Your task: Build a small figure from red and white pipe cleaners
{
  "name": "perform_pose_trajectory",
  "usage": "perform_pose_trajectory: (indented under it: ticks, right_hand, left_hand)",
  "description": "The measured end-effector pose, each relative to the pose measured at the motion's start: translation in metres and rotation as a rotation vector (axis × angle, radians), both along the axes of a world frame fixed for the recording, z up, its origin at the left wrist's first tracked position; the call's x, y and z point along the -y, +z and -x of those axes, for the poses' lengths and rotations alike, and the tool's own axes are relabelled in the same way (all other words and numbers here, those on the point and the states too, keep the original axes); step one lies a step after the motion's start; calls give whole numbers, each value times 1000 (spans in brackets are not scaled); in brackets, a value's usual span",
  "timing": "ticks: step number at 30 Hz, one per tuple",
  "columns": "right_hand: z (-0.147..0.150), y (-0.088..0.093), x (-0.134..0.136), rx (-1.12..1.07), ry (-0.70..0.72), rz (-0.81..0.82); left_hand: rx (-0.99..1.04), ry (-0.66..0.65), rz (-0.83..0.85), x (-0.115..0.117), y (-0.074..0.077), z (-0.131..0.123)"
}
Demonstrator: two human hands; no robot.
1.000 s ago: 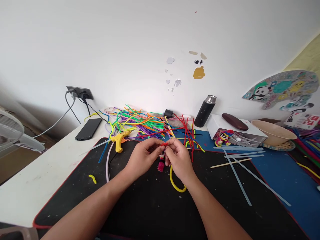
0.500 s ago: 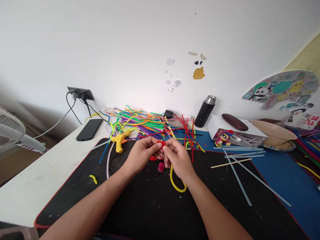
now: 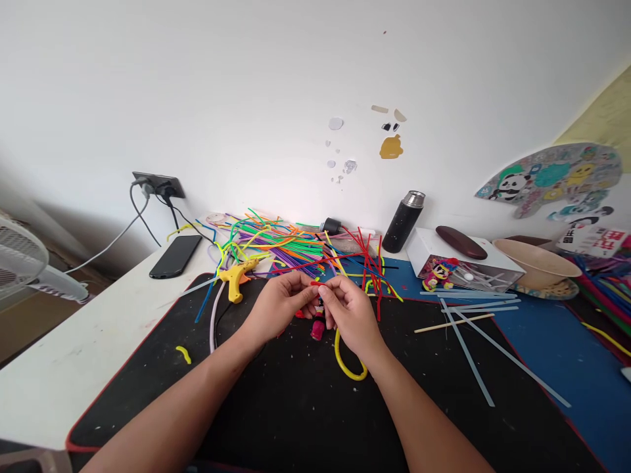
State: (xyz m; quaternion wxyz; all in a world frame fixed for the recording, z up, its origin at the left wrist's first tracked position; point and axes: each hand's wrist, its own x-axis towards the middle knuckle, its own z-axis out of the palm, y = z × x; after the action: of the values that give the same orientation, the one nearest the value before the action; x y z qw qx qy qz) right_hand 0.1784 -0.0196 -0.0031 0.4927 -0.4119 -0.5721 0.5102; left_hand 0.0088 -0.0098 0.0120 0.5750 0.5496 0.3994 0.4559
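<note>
Between the fingertips of my left hand (image 3: 286,302) and my right hand (image 3: 348,305) is a small red piece of pipe cleaner (image 3: 318,284), pinched from both sides. My fingers cover most of it. Just below them a small dark and magenta figure piece (image 3: 318,328) lies on the black mat (image 3: 305,407), partly hidden by my fingers. Another bit of red (image 3: 300,314) peeks out under my left hand. A thick yellow loop (image 3: 351,376) curves out from beneath my right hand.
A yellow glue gun (image 3: 235,279) lies left of my hands, near a phone (image 3: 175,256). Behind is a pile of coloured pipe cleaners (image 3: 286,243). To the right are a black flask (image 3: 403,223), a small colourful doll (image 3: 440,274), clear glue sticks (image 3: 473,361) and a wooden stick (image 3: 453,323).
The red piece has turned between my fingertips and less of it shows. A bit more of the dark and magenta figure piece is visible below. Both hands stay in nearly the same place.
</note>
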Motion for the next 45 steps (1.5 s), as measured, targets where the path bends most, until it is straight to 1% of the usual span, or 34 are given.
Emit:
perform_pose_trajectory:
  ticks: [5, 8, 10, 15, 17, 20, 28, 35, 40, 45]
  right_hand:
    - [-1, 1, -1, -28, 0, 17]
    - [-3, 1, -3, -77, -12, 43]
    - [-3, 0, -4, -104, -10, 57]
    - [-3, -3, -6, -130, 15, 49]
    - [-2, -4, -6, -140, 16, 49]
    - [-2, -2, -5, -152, 22, 49]
    - [-1, 1, -2, -143, 37, 39]
    - [-1, 4, -1, -139, 51, 40]
    - [0, 4, 0, -142, 63, 47]
    - [-1, 4, 0, -142, 64, 41]
  left_hand:
    - [46, -30, 0, 2, 1, -1]
    - [35, -38, -77, 3, 0, -3]
    - [-46, -11, -160, 4, -3, -3]
    - [-393, 105, -418, 5, -6, 0]
    - [-467, 123, -490, 5, -6, 2]
    - [-497, 134, -547, 5, -6, 4]
    - [-495, 151, -567, 5, -6, 5]
    - [-463, 169, -490, 6, -5, 4]
    - [-436, 193, -466, 6, -7, 4]
    - [-417, 182, -422, 6, -7, 4]
